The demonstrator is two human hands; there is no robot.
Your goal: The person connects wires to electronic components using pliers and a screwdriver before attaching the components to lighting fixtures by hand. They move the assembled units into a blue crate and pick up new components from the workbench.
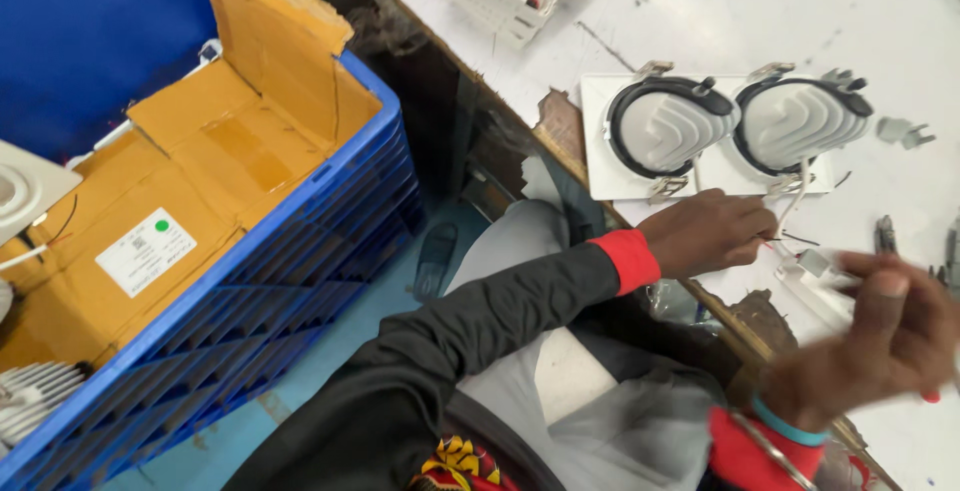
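Pinching wire [790,206] in left grip [710,234].

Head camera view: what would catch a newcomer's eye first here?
Two round grey ribbed lamp housings sit side by side in a white plate on the white bench. Below them, the left hand pinches thin wires. At left, a blue crate holds an open cardboard box.

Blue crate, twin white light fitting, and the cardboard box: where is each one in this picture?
blue crate [300,281], head view, on its ribbed side wall.
twin white light fitting [600,141], head view, on the bare left part of its white frame.
cardboard box [190,196], head view, on its brown top flap.
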